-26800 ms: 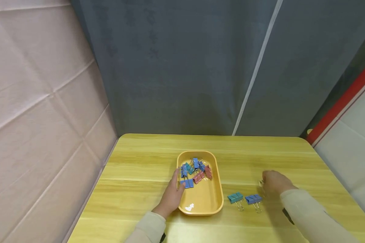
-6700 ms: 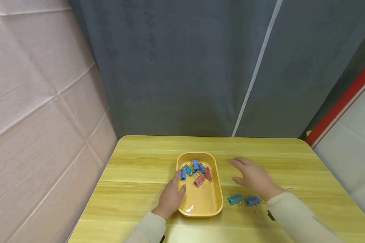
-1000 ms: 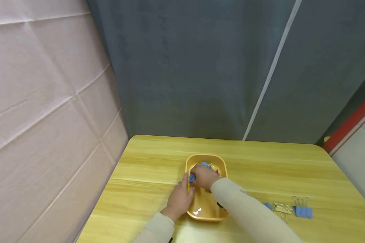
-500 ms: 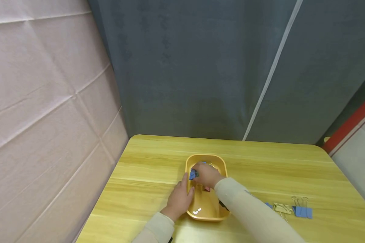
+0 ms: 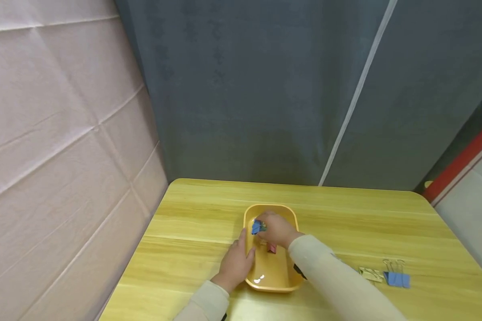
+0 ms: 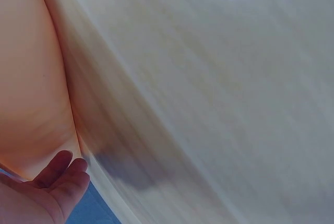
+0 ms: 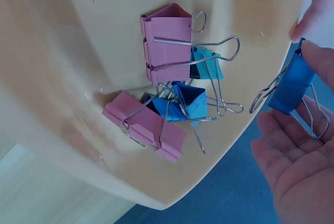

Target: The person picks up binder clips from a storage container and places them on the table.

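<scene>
A yellow tray [image 5: 271, 290] stands on the wooden table. At its left wall my left hand [image 5: 234, 263] rests with extended fingers; the left wrist view shows its fingertips [image 6: 78, 174] against the outside. Over the tray, my right hand [image 5: 279, 229] pinches a blue binder clip [image 5: 256, 227]. That held clip [image 7: 293, 85] hangs at the tray's edge in the right wrist view, its wire handles spread. Inside lie an upper pink binder clip [image 7: 169, 46], a lower pink one [image 7: 146, 125], a teal one [image 7: 206, 63] and another blue one [image 7: 195, 101].
On the table right of the tray lie a gold binder clip [image 5: 371, 274] and a blue binder clip [image 5: 397, 279]. My right sleeve [image 5: 337, 276] covers the table just left of them. A dark curtain [image 5: 241, 98] hangs behind the table; a pale cloth wall [image 5: 64, 156] borders the left.
From low in the tray, my right hand has risen slightly and shifted right with the blue binder clip. A pink clip now shows below it. The left hand stays at the tray wall.
</scene>
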`<state>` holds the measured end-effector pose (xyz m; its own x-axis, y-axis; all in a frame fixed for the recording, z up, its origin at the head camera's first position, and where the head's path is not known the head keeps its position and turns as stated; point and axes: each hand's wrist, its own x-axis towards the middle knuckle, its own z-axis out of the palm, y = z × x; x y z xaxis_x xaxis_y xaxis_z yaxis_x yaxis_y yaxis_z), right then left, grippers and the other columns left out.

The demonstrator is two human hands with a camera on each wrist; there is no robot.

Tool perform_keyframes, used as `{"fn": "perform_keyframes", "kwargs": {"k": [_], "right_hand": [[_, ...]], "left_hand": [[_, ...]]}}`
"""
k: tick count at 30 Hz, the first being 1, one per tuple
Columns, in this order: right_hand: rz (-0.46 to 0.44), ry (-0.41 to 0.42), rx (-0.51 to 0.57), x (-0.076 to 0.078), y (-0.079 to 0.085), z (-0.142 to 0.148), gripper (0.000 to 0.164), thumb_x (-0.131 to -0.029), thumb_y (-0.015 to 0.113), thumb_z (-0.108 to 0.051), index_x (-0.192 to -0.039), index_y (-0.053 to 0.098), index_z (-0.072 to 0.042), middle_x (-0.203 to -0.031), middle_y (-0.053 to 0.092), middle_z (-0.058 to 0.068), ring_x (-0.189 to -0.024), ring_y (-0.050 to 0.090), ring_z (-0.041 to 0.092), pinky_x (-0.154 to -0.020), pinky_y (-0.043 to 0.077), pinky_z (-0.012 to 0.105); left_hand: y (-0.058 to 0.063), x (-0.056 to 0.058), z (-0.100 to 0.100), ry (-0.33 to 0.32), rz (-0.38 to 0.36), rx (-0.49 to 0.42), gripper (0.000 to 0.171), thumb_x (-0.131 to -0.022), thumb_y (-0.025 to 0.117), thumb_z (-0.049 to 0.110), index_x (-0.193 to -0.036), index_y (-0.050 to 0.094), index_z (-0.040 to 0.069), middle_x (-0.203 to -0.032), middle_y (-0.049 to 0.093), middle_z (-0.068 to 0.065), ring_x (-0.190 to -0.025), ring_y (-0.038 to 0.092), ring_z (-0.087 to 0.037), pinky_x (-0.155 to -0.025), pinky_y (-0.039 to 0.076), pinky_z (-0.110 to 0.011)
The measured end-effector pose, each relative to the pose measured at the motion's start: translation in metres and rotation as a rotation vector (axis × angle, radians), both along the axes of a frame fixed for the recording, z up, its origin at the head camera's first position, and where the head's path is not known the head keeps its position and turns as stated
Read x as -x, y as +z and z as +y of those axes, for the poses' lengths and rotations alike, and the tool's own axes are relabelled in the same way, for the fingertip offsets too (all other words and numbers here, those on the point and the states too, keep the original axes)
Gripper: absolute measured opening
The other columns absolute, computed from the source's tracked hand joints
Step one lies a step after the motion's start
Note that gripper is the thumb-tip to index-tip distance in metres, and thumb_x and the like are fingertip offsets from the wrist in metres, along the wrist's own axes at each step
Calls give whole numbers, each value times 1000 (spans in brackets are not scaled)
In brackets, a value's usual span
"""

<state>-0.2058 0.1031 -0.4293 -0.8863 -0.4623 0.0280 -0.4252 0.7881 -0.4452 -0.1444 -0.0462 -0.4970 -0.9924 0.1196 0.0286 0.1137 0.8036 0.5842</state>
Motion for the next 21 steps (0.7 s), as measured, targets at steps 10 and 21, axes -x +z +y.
{"fn": "perform_keyframes", "kwargs": {"k": [10,21], "right_hand": [[15,-50,41,-6,6,13,44,-73,72,-20,-112,60,-3,-118,55,12,-105,54,27,-91,44,39],[32,-117,109,-13,12,40,48,-73,72,-20,-116,59,-3,-118,55,10,-101,56,25,-90,45,38]], "left_hand": [[0,0,0,19,-13,-8,64,-92,46,35,-143,19,10,-116,53,-21,-98,55,-34,-77,49,-46],[-1,-1,0,37,-25,-22,65,-91,47,36,-143,19,10,-119,51,-23,-101,54,-36,-82,47,-48]]}}
